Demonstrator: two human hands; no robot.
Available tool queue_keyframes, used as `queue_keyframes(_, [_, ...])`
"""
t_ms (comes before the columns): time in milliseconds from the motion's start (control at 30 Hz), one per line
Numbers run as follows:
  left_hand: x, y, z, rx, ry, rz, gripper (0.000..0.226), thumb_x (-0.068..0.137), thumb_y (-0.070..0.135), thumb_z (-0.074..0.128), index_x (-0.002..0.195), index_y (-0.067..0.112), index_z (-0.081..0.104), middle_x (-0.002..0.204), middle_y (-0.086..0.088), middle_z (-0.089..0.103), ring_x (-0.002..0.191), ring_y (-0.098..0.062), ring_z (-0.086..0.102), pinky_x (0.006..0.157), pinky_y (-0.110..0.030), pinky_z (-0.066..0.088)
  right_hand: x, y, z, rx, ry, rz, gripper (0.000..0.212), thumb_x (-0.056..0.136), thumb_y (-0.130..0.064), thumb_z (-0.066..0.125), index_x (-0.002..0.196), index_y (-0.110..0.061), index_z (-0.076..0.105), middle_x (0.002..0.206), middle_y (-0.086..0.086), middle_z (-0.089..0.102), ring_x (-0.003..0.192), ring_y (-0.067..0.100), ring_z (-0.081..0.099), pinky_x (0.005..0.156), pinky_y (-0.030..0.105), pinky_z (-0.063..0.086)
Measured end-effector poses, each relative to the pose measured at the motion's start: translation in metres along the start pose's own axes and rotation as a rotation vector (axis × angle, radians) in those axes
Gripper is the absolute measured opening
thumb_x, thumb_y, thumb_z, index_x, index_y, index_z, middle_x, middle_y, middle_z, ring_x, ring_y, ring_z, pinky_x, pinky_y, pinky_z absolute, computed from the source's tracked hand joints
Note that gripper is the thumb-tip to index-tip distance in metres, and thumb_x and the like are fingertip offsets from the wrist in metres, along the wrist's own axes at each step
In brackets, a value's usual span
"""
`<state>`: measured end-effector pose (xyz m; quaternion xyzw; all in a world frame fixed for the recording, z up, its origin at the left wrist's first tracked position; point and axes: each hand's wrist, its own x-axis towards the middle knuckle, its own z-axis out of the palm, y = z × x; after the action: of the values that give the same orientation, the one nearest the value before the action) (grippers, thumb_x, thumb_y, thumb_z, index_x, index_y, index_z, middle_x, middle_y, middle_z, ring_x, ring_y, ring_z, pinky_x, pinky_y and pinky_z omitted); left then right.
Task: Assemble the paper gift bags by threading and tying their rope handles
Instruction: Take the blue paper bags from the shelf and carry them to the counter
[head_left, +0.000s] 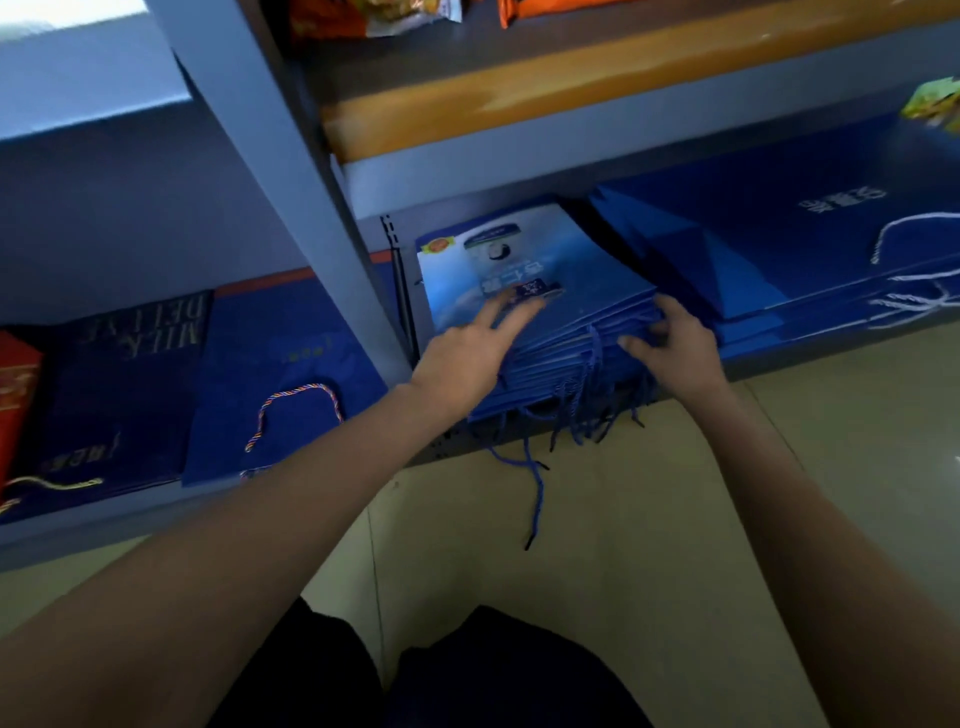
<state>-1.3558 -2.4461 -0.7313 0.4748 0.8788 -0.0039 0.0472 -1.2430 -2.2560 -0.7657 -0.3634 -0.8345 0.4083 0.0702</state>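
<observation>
A stack of flat blue paper gift bags (545, 270) lies on the bottom shelf, just right of the shelf post. Blue rope handles (582, 410) hang off its near edge toward the floor. My left hand (470, 353) rests on top of the stack with fingers straight and spread. At the stack's near right corner my right hand (670, 345) has its fingers curled against the edges of the bags. How many bags it holds cannot be told.
A grey shelf post (291, 197) stands left of the stack. Larger dark blue bags with white rope handles (810, 244) lie to the right. Left of the post lie a blue bag with a multicoloured rope (291, 374) and a dark bag (124, 395). Beige floor tiles (649, 519) are below.
</observation>
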Motion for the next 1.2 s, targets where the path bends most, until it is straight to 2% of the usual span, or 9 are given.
queue_keyframes(100, [0.009,-0.005,0.003,-0.232,-0.092,-0.072,0.046,0.101,0.032,0.034,0.144,0.017,0.027,0.138,-0.015,0.043,0.109,-0.033,0.053,0.086,-0.040,0.046,-0.003,-0.002,-0.006,0.186,-0.004,0.038,0.056,0.089,-0.021,0.064,0.140,-0.013,0.041,0.126,0.014,0.058,0.121,0.026,0.051,0.099,0.033,0.040])
queue_keyframes(267, [0.020,0.005,0.002,-0.093,-0.300,-0.199,0.074,0.089,0.050,0.053,0.143,0.012,0.020,0.132,-0.016,0.043,0.112,-0.032,0.050,0.078,-0.037,0.044,-0.007,-0.018,-0.007,0.223,-0.017,-0.021,0.053,0.093,-0.008,0.055,0.143,-0.014,0.038,0.140,0.007,0.048,0.131,0.017,0.042,0.104,0.028,0.035])
queue_keyframes(433, [0.025,-0.002,-0.005,-0.037,0.084,-0.335,0.053,0.096,0.043,0.041,0.132,0.005,0.037,0.115,-0.018,0.056,0.100,-0.038,0.057,0.067,-0.039,0.039,-0.003,-0.051,-0.017,0.761,-0.126,-0.103,0.060,0.094,0.003,0.049,0.144,-0.023,0.031,0.143,-0.001,0.044,0.133,0.010,0.036,0.102,0.022,0.032])
queue_keyframes(567, [0.028,-0.004,-0.008,-0.048,0.161,-0.339,0.045,0.100,0.038,0.036,0.127,0.002,0.042,0.101,-0.020,0.062,0.090,-0.039,0.061,0.061,-0.036,0.034,0.004,-0.037,-0.019,0.298,-0.015,-0.087,0.057,0.095,-0.002,0.047,0.146,-0.015,0.024,0.146,0.003,0.041,0.132,0.018,0.037,0.092,0.013,0.030])
queue_keyframes(700, [0.031,-0.008,-0.005,-0.036,0.120,-0.265,0.047,0.099,0.040,0.037,0.129,0.004,0.040,0.101,-0.019,0.061,0.091,-0.040,0.060,0.062,-0.038,0.037,-0.002,-0.010,-0.012,-0.044,-0.163,0.088,0.053,0.093,-0.002,0.047,0.142,-0.009,0.031,0.138,0.013,0.045,0.116,0.025,0.048,0.073,0.015,0.031])
queue_keyframes(767, [0.029,-0.008,-0.003,-0.029,0.055,-0.231,0.051,0.098,0.042,0.037,0.135,0.007,0.036,0.112,-0.018,0.056,0.099,-0.038,0.057,0.069,-0.040,0.042,-0.002,-0.016,-0.014,0.148,-0.121,0.092,0.051,0.091,0.006,0.042,0.139,-0.009,0.035,0.131,0.011,0.048,0.111,0.023,0.051,0.070,0.019,0.037])
queue_keyframes(900, [0.025,-0.001,0.003,0.029,-0.034,-0.232,0.051,0.100,0.039,0.033,0.140,0.008,0.029,0.128,-0.017,0.047,0.111,-0.037,0.051,0.082,-0.043,0.045,0.003,-0.044,-0.021,0.691,-0.083,0.170,0.052,0.091,0.010,0.037,0.139,-0.011,0.034,0.105,0.004,0.049,0.100,0.023,0.057,0.092,0.031,0.048])
queue_keyframes(1100, [0.021,-0.009,-0.007,-0.438,0.081,-0.338,0.067,0.088,0.048,0.053,0.139,0.011,0.029,0.129,-0.020,0.045,0.119,-0.037,0.044,0.094,-0.046,0.040,0.005,-0.074,-0.024,1.147,-0.085,0.031,0.058,0.084,0.021,0.034,0.136,-0.005,0.037,0.128,0.025,0.049,0.115,0.029,0.055,0.105,0.035,0.042])
queue_keyframes(1200, [0.023,-0.006,-0.017,-0.397,0.168,-0.343,0.070,0.085,0.044,0.062,0.139,0.011,0.031,0.131,-0.019,0.047,0.119,-0.036,0.046,0.092,-0.044,0.042,0.006,-0.074,-0.024,1.252,-0.136,-0.023,0.057,0.085,0.022,0.031,0.136,-0.005,0.036,0.132,0.024,0.050,0.121,0.030,0.053,0.106,0.034,0.040])
